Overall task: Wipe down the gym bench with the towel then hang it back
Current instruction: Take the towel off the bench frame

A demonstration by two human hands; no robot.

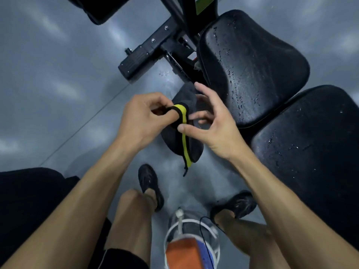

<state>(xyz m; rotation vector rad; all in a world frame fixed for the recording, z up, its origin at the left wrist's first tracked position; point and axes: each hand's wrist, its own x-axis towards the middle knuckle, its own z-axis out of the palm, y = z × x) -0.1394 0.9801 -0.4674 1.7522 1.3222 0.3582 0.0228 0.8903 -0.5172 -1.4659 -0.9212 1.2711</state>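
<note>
Bench pad [252, 68], wet, sits right of you; open floor [48, 84] to its left. Towel [184, 140] hangs off the pad's near-left edge. Your left hand [143, 121] pinches its yellow-edged hem; right hand [211, 121] fingers spread, thumb touching.

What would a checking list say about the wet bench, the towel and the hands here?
Surface: grey floor, glossy.
Job's things: bench seat pad and back pad dotted with droplets; dark towel with yellow strip hangs beside the bench.
Clutter: clear bottle by the feet.
Grippers: left hand pinches the towel's top; right hand has its thumb on the strip, fingers spread.
Cables: thin black cord near the bottle.
Surroundings: black bench frame.
</note>
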